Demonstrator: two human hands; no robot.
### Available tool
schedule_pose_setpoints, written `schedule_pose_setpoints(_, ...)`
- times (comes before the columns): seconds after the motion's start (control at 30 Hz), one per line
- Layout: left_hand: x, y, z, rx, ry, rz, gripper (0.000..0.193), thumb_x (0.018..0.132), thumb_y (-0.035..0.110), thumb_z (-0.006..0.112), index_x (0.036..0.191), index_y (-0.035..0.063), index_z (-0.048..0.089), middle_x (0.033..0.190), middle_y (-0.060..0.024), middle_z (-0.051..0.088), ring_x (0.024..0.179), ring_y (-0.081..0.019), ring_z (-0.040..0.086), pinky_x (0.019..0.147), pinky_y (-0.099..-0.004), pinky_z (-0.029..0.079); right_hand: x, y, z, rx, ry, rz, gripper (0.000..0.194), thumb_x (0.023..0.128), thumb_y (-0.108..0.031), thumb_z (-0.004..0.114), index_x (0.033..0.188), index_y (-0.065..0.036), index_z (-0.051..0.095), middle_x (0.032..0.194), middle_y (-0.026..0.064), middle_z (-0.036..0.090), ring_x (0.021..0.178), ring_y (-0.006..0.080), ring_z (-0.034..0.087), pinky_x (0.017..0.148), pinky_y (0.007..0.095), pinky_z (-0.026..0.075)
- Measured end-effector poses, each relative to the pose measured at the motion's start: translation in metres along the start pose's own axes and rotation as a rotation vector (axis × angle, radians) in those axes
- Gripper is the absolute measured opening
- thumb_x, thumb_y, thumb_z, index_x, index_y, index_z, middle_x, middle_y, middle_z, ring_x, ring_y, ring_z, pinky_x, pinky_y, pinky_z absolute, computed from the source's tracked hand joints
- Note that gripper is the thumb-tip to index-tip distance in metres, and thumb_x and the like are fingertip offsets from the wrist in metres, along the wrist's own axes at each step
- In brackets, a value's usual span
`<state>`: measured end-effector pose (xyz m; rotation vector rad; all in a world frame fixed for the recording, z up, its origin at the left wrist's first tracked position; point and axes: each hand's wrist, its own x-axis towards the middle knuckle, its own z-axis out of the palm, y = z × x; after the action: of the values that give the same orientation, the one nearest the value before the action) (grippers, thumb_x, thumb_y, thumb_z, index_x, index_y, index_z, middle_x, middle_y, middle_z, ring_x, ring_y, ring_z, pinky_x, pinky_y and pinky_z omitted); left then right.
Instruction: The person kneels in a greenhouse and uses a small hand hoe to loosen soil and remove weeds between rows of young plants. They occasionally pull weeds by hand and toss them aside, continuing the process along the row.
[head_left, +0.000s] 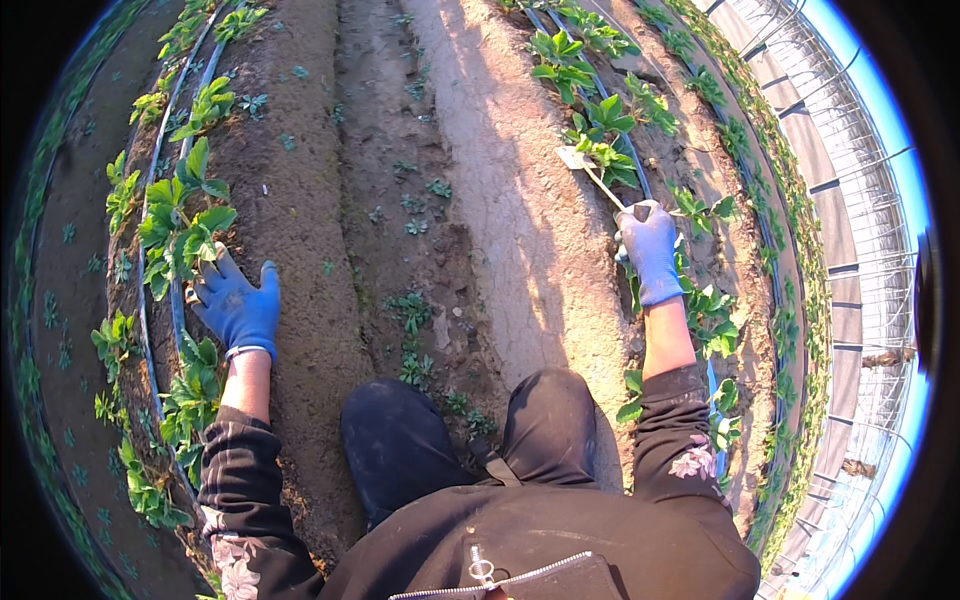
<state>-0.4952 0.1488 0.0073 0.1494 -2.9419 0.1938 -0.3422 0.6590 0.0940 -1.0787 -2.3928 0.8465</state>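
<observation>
My left hand (236, 296), in a blue work glove, is spread over the left raised soil bed. Its fingertips reach the lower leaves of a strawberry plant (184, 214); whether they touch the stems is hard to tell. On the right bed, my right hand (649, 236), also gloved, is closed around a small hand tool with a thin pale shaft (602, 185). Its flat, light-coloured blade (574, 157) is beside a leafy strawberry plant (611, 157) at the bed's edge. The fist hides the tool's grip.
Drip irrigation tubes (641, 169) run along the beds among several strawberry plants. Between my knees and beyond lies a sunken soil furrow (405, 247) with small weeds (411, 311). Far right stands a greenhouse side wall (874, 300) of film and wire mesh.
</observation>
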Motion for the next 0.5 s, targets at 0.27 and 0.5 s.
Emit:
schedule_pose_setpoints(0.27, -0.001, -0.001, 0.001, -0.003, -0.020, -0.003, 0.083, 0.087, 0.060, 0.063, 0.151, 0.0119, 0.041, 0.147, -0.0223, 0.046, 0.133, -0.0470, 0.046, 0.107, -0.0626, 0.037, 0.026, -0.054, -0.005, -0.033, -0.153, 0.195, 0.017, 0.087, -0.011, 0.063, 0.099, 0.001, 0.063, 0.070, 0.0126, 0.067, 0.051, 0.0199, 0.064, 0.046, 0.0330, 0.053)
schedule_pose_setpoints(0.5, 0.001, -0.001, 0.006, 0.011, 0.045, 0.024, 0.081, 0.085, 0.061, 0.064, 0.146, 0.0103, 0.046, 0.145, -0.0207, 0.049, 0.130, -0.0450, 0.048, 0.104, -0.0607, 0.040, 0.045, -0.031, 0.006, -0.159, -0.146, 0.158, 0.023, 0.086, -0.018, 0.063, 0.100, -0.001, 0.068, 0.080, 0.0165, 0.073, 0.074, 0.0265, 0.073, 0.069, 0.0374, 0.057)
